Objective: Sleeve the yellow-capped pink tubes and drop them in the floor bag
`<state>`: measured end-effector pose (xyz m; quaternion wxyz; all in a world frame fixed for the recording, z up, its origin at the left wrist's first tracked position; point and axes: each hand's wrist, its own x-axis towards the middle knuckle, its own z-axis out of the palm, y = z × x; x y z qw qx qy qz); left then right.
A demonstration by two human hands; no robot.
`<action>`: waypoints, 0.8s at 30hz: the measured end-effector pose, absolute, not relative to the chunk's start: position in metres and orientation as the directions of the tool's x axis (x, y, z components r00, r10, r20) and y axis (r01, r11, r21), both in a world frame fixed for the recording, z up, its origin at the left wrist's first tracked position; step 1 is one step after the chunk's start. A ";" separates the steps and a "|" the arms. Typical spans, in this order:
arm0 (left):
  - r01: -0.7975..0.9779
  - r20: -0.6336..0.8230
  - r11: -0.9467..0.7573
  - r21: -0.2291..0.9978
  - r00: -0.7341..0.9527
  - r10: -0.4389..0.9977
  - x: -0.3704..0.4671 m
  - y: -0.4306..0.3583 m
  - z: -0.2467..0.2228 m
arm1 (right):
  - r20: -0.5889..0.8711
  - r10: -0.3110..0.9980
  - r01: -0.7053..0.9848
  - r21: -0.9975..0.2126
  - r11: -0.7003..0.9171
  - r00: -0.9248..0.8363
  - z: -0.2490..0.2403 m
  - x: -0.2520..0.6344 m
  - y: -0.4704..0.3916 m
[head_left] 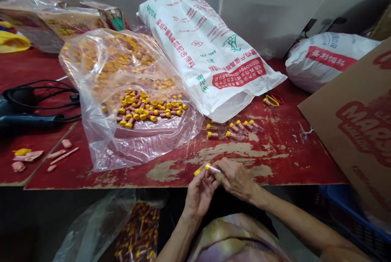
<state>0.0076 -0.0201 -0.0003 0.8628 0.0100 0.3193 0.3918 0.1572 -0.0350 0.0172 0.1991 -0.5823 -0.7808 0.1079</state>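
Note:
Just over the table's front edge, my left hand (198, 197) and my right hand (240, 177) meet with their fingers closed. Between them lies a small clear tube (215, 168) with a yellow cap; the fingers of my right hand grip its lower end. A second yellow cap (197, 171) shows at the fingers of my left hand, and whatever is below it is hidden in that hand. Beyond my hands, several yellow-capped tubes (234, 135) with pinkish contents lie loose on the red table. More such tubes (143, 109) spill from the mouth of a clear plastic bag (113, 148).
A white printed sack (195, 46) lies behind the tubes, with yellow-handled scissors (271, 100) beside it. A cardboard box (357, 132) and another white sack (324, 58) stand right. Left are a corded tool (30, 119) and pink scraps (58, 154). Below hangs a bag of tubes (139, 229).

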 end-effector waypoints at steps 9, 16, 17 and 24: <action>-0.661 -0.551 0.667 0.345 0.433 0.714 0.003 -0.024 0.000 | 0.131 0.985 0.989 0.086 -0.122 0.110 0.006 0.218 0.023; -0.635 -0.546 0.693 0.342 0.467 0.696 0.006 -0.025 0.000 | -0.111 0.992 0.998 -0.021 0.062 -0.064 0.034 0.229 0.001; -0.629 -0.541 0.695 0.349 0.470 0.697 0.006 -0.024 0.001 | -0.167 0.982 0.997 -0.014 0.081 -0.082 0.042 0.230 -0.001; -0.618 -0.557 0.718 0.322 0.489 0.671 0.011 -0.022 0.001 | -0.307 0.946 0.991 0.051 0.126 -0.105 0.037 0.219 -0.002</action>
